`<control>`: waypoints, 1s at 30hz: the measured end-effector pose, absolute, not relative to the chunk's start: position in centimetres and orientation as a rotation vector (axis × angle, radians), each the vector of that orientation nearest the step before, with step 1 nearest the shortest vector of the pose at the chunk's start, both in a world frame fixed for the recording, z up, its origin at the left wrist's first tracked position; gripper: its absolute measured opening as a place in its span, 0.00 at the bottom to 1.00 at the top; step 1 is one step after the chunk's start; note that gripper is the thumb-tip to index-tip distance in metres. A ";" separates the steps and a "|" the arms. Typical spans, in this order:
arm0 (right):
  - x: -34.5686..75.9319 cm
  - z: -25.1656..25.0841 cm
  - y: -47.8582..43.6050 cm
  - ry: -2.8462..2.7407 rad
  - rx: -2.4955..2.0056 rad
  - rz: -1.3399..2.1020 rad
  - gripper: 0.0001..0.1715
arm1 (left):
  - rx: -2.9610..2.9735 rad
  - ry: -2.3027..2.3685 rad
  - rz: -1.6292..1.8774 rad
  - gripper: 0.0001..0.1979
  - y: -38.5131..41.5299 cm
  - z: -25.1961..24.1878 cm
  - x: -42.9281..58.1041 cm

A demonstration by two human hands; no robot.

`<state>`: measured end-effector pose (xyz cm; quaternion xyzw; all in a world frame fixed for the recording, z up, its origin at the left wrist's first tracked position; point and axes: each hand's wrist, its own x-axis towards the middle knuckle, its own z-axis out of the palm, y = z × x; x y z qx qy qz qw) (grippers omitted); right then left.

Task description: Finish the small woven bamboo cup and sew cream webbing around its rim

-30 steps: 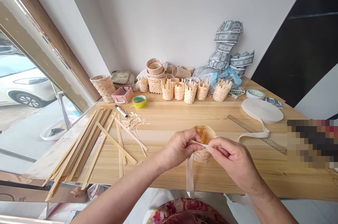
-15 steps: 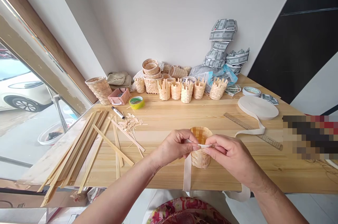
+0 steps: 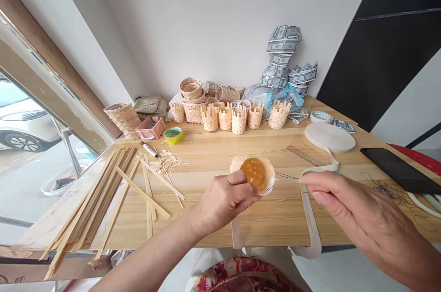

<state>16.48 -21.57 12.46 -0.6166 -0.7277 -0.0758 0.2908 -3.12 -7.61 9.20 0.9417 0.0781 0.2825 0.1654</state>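
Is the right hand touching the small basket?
No, the right hand is apart from the small woven basket gripped by the left hand; a thin dark thread runs from the basket toward it.

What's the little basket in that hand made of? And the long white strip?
The small woven basket looks like thin bamboo or wood, pale and unpainted, because matching flat strips lie nearby. The white strip looks like matte fabric tape: it bends softly and comes off a big roll.

The right hand (image 3: 347, 204) has left the basket (image 3: 253, 175), now tipped mouth-up.
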 end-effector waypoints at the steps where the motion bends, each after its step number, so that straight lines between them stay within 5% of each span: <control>1: 16.9 12.9 -21.7 -2.015 -1.599 -0.279 0.13 | 2.756 0.209 0.833 0.10 -7.8 9.3 -3.3; 30: 15.8 14.8 -18.3 -2.545 -1.365 -0.331 0.14 | 2.842 0.191 0.706 0.16 -9.2 10.5 -3.7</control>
